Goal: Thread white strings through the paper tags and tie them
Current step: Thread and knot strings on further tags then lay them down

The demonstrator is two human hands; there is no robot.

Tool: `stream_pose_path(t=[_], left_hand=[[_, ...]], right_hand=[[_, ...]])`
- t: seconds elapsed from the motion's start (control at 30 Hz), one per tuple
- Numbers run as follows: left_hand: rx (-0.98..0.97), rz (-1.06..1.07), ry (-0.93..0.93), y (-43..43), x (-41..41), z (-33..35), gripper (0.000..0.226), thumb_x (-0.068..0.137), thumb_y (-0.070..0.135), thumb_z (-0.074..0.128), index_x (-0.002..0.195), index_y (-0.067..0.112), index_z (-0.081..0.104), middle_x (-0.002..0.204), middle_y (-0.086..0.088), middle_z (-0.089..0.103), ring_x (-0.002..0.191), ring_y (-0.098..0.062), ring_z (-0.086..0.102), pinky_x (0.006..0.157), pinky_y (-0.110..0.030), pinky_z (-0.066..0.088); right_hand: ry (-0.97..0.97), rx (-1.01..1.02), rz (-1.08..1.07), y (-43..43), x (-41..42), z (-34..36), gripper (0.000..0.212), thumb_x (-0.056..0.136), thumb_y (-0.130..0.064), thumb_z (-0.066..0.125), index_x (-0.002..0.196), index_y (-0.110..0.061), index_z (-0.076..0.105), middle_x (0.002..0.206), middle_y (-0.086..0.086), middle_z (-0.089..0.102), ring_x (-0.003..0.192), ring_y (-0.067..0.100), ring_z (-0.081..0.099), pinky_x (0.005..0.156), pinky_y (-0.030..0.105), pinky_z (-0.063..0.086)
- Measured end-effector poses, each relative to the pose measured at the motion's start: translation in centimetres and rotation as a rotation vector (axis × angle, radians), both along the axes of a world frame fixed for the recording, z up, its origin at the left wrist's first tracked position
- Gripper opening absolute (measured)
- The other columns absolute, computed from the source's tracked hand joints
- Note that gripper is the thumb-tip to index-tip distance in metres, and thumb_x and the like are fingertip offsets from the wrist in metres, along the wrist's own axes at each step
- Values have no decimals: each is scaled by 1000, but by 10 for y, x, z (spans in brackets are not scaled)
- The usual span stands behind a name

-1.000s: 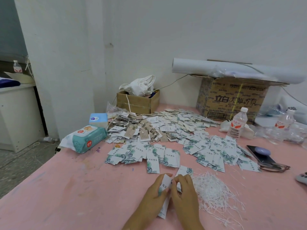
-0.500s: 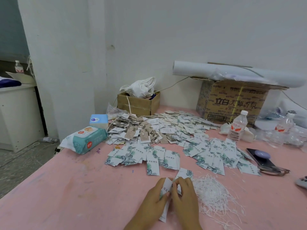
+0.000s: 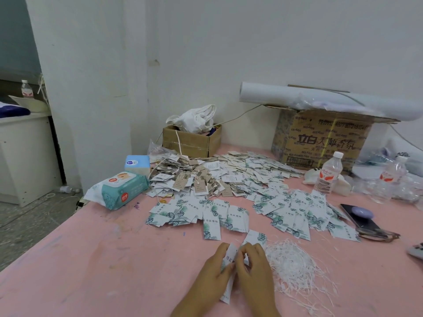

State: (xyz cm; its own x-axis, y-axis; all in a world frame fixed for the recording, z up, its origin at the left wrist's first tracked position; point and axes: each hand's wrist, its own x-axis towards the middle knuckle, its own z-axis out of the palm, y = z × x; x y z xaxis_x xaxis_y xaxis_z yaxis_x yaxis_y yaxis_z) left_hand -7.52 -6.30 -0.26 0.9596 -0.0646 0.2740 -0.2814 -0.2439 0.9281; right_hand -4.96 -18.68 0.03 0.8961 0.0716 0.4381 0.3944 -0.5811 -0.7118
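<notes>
Both hands meet at the near edge of the pink bench (image 3: 96, 266), working one paper tag (image 3: 229, 257) between them. The left hand (image 3: 212, 271) has its grip pressed on the tag's left side, thumb and fingers pinching the card so that it stands tilted, its upper end rising above the knuckles and its lower end (image 3: 225, 296) hanging down between the wrists. The right hand (image 3: 254, 268) curls in against the tag's right edge, fingertips pressed together near its upper part; they may be pinching a string there, though it is too fine to make out. The tag thus lies right between the two grips, touching both.

Just beside the right hand, on the bench, spreads a loose heap of white strings (image 3: 295, 266). One single tag (image 3: 255, 237) lies flat just beyond the fingers. Farther back a row of leaf-printed tags (image 3: 199, 213) fans across the bench, with a larger pile (image 3: 297, 209) to the right and a mound of brown tags already strung (image 3: 194, 181) behind. A pack of wet wipes (image 3: 121, 188) sits at the left edge, and a water bottle (image 3: 328, 172) stands to the right.
</notes>
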Motion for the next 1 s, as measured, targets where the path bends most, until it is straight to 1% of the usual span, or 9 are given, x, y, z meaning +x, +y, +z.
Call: stream_pose_path(t=[0.1, 0.23, 0.4, 0.5, 0.63, 0.77, 0.83, 0.9, 1.0], left_hand=[[-31, -4, 9, 0, -2, 1, 21, 99, 10, 49, 116, 19, 55, 105, -1, 69, 98, -22, 66, 89, -38, 52], [-66, -15, 37, -1, -4, 1, 16, 98, 12, 50, 112, 18, 56, 102, -4, 68, 95, -26, 64, 86, -40, 52], [-127, -44, 64, -3, -5, 4, 30, 99, 16, 52, 123, 32, 57, 112, 5, 70, 105, -14, 66, 86, -25, 53], [-185, -39, 73, -3, -6, 9, 36, 97, 12, 52, 121, 38, 61, 114, 6, 70, 106, -12, 66, 84, -20, 52], [-229, 12, 123, 2, -4, 11, 43, 95, 6, 57, 113, 45, 66, 107, 7, 73, 93, -9, 69, 75, -21, 53], [-260, 30, 186, 6, -3, 11, 41, 94, 4, 59, 118, 36, 66, 102, 2, 75, 79, -8, 64, 70, -23, 52], [-248, 15, 193, 6, -4, 12, 40, 94, 5, 59, 121, 34, 65, 104, 4, 75, 81, -7, 65, 72, -22, 52], [-213, 1, 172, 5, -4, 12, 40, 93, 6, 61, 124, 32, 64, 112, 7, 72, 93, -6, 68, 79, -22, 53], [-162, 72, 162, 3, -2, 7, 37, 92, 9, 64, 122, 28, 64, 117, 7, 63, 97, -3, 66, 83, -20, 53]], right_hand=[[-18, 7, 9, -1, 0, -2, 22, 92, -17, 55, 75, -28, 48, 80, -6, 45, 74, 6, 52, 60, 21, 42], [-47, -29, -19, -1, 0, -3, 17, 91, -20, 55, 77, -27, 48, 79, -10, 44, 74, 3, 50, 60, 15, 38], [-68, -20, -21, -1, 2, -4, 20, 92, -20, 55, 76, -30, 47, 79, -13, 45, 74, -3, 49, 61, 11, 37], [-37, 73, -1, 0, 5, -3, 23, 91, -21, 58, 74, -33, 47, 80, -14, 49, 73, -1, 50, 61, 11, 37], [57, 285, 52, -1, 8, -1, 18, 86, -18, 65, 80, -28, 51, 81, -10, 54, 66, 5, 47, 59, 15, 38], [179, 386, 83, -4, 9, -1, 22, 85, -18, 68, 87, -34, 53, 68, -20, 49, 57, 2, 39, 57, 14, 38], [197, 376, 99, -6, 10, -2, 21, 86, -14, 67, 77, -30, 56, 75, -15, 58, 60, 6, 43, 61, 18, 39], [212, 374, 115, -7, 10, -1, 20, 87, -10, 65, 73, -23, 57, 90, -4, 66, 68, 9, 52, 66, 19, 42], [206, 383, 103, -7, 9, 0, 18, 86, -8, 66, 74, -20, 58, 90, 1, 63, 77, 14, 58, 68, 18, 44]])
